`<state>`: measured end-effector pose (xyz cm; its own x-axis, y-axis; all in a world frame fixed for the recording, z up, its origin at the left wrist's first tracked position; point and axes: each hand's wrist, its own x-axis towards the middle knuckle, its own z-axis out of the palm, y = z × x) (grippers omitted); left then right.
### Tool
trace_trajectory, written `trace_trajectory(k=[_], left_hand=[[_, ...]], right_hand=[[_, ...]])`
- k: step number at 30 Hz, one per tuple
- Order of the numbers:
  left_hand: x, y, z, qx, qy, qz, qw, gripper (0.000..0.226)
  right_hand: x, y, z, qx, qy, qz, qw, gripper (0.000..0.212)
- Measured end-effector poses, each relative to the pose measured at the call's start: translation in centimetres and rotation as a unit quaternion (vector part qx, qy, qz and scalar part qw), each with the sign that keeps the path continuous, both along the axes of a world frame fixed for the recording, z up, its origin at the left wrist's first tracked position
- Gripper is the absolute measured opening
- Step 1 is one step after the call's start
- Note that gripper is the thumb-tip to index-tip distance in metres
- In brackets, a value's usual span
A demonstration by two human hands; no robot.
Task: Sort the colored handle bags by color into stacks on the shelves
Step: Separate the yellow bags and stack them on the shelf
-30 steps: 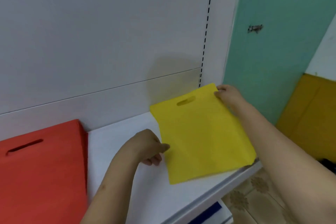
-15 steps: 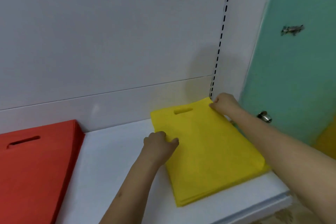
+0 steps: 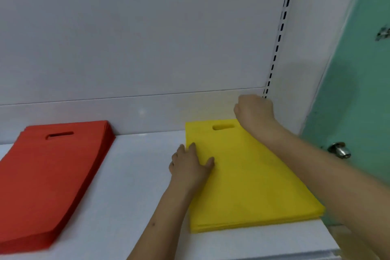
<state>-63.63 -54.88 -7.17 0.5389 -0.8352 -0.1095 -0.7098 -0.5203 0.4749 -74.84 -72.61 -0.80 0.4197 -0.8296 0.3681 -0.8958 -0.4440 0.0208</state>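
On the far left of the white shelf lies a stack of red handle bags, flat, its cut-out handle slot toward the back panel and its near end running off the lower left of the view. Well apart from it, to the right, sits the stack of yellow handle bags, also flat with its slot at the far end; several layered edges show along its near side. The person's left hand rests flat on the left edge of the yellow stack, its grip relaxed with fingers stretched forward and thumb spread out on the top bag, holding nothing. The right hand is at the far right corner of the yellow stack, beside the slotted shelf upright; its fingers are curled into a fist, and whether that grip pinches the bag's corner cannot be told. Further right stands a green door with a metal knob.
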Motion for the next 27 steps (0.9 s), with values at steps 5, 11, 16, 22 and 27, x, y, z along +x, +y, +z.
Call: trace_trajectory(k=[5, 11, 16, 22, 27], left_hand=[[1.2, 3.3, 0.4, -0.146, 0.054, 0.062, 0.986, 0.068], [5.0, 12.3, 3.0, -0.275, -0.025, 0.148, 0.95, 0.053], [10.2, 20.5, 6.0, -0.36, -0.085, 0.233, 0.899, 0.046], [18.3, 33.5, 6.3, -0.37, -0.071, 0.305, 0.875, 0.048], [24.1, 43.2, 5.6, -0.364, -0.067, 0.346, 0.862, 0.05]], right_hand=[[8.4, 4.5, 3.0, -0.015, -0.147, 0.197, 0.969, 0.03], [16.7, 11.8, 3.4, 0.161, -0.201, 0.331, 0.908, 0.052], [23.6, 21.4, 4.9, 0.198, -0.242, 0.386, 0.868, 0.06], [33.0, 34.4, 5.6, 0.193, -0.248, 0.432, 0.846, 0.06], [40.1, 41.8, 4.8, 0.202, -0.245, 0.439, 0.84, 0.057]])
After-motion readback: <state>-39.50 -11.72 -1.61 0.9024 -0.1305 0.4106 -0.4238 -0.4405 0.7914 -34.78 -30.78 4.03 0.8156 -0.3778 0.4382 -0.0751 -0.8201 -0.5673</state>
